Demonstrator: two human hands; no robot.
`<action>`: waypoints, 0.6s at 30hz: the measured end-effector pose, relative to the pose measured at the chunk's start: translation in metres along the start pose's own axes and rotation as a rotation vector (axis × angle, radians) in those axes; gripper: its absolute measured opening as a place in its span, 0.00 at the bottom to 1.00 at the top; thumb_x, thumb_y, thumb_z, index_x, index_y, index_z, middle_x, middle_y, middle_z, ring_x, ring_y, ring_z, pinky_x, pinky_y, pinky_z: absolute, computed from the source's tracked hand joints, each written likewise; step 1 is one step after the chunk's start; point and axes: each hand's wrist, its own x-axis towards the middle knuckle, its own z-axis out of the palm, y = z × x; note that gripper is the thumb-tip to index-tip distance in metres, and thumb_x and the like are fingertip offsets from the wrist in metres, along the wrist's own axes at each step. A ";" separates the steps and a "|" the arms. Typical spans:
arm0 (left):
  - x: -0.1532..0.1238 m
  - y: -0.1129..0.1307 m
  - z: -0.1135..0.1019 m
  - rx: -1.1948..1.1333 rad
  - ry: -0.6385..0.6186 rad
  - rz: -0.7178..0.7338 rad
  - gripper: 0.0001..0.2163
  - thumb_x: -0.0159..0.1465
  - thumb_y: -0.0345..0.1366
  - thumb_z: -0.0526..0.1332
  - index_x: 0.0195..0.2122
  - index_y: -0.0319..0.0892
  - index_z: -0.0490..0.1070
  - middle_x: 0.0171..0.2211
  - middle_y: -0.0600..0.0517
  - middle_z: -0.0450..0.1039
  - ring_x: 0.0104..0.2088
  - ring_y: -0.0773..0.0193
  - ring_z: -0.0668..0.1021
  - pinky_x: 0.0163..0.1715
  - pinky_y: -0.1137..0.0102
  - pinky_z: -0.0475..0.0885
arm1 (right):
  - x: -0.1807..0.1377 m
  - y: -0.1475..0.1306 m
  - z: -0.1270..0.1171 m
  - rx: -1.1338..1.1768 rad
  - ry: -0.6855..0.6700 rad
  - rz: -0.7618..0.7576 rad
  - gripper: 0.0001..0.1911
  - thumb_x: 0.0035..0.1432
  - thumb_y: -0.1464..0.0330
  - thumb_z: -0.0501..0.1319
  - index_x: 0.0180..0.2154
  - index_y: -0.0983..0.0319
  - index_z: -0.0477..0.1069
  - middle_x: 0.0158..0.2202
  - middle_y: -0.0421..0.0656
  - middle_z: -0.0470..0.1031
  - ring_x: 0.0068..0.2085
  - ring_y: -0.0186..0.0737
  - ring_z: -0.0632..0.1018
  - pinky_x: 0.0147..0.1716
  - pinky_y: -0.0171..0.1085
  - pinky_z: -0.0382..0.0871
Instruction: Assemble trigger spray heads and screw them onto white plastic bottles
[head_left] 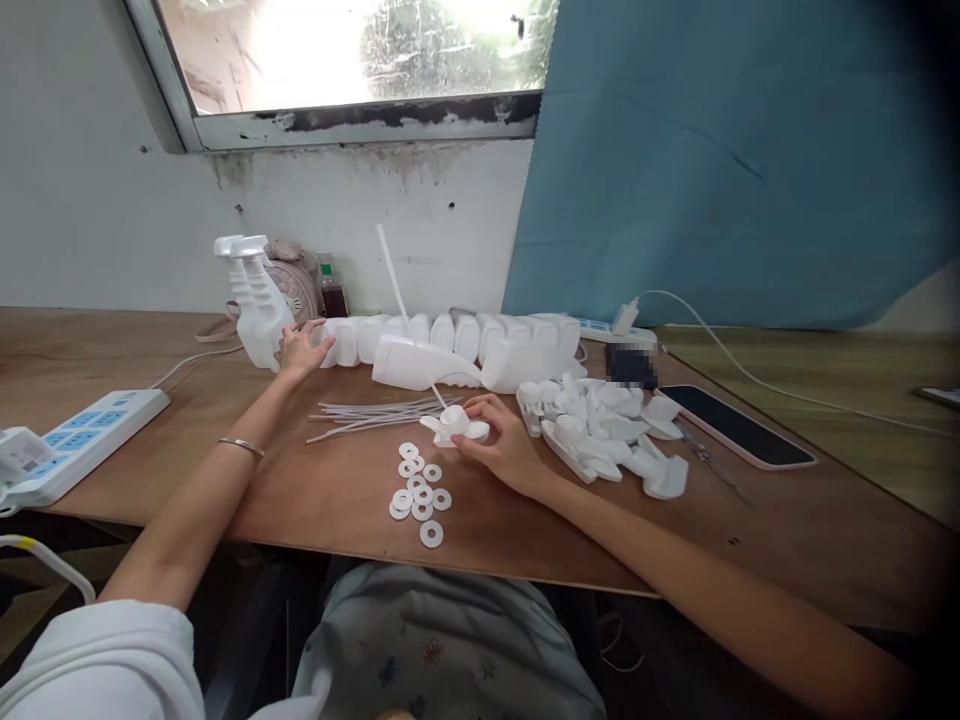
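My right hand (pixel 499 445) is closed on a white trigger spray head (pixel 452 427), held low over the table. A long thin white tube (pixel 391 275) rises from it at a slant. My left hand (pixel 304 348) is reaching out with fingers apart, between two standing spray bottles (pixel 262 320) with heads on and the left end of a row of white plastic bottles (pixel 420 330). Whether its fingertips touch the nearest bottle is unclear. One bottle (pixel 420 362) lies on its side before the row. Several white ring washers (pixel 431 534) and thin tubes (pixel 367 413) lie near my right hand.
A pile of spray heads (pixel 600 425) lies right of my right hand, near a phone (pixel 739 425) and a thin pointed tool (pixel 709 455). On the left is a power strip (pixel 97 440). A pink bag (pixel 292 275) and a small dark bottle (pixel 332 293) stand by the wall.
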 end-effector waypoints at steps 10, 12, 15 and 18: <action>-0.007 -0.005 -0.013 -0.264 0.295 -0.075 0.20 0.49 0.34 0.64 0.41 0.38 0.58 0.38 0.47 0.66 0.43 0.52 0.69 0.43 0.60 0.60 | 0.005 0.005 -0.002 0.192 0.199 0.135 0.16 0.45 0.62 0.63 0.36 0.59 0.62 0.33 0.38 0.68 0.32 0.34 0.70 0.31 0.33 0.65; -0.007 -0.001 -0.033 -0.294 0.407 -0.033 0.19 0.53 0.34 0.61 0.43 0.38 0.55 0.41 0.48 0.64 0.43 0.57 0.67 0.44 0.62 0.59 | 0.008 0.002 -0.006 0.232 0.272 0.145 0.16 0.46 0.60 0.62 0.36 0.60 0.63 0.30 0.38 0.67 0.29 0.32 0.68 0.28 0.32 0.64; -0.003 0.006 -0.063 -0.357 0.786 0.115 0.13 0.57 0.29 0.57 0.42 0.37 0.54 0.42 0.48 0.61 0.41 0.64 0.66 0.43 0.68 0.59 | 0.013 0.001 -0.013 0.273 0.407 0.159 0.16 0.48 0.59 0.61 0.37 0.61 0.66 0.28 0.38 0.66 0.27 0.31 0.66 0.27 0.32 0.63; 0.005 0.007 -0.076 -0.693 0.912 0.096 0.08 0.58 0.28 0.54 0.37 0.37 0.55 0.35 0.52 0.61 0.32 0.71 0.65 0.34 0.74 0.61 | 0.017 0.007 -0.018 0.293 0.539 0.197 0.17 0.47 0.58 0.61 0.36 0.62 0.68 0.28 0.38 0.68 0.28 0.32 0.67 0.28 0.32 0.63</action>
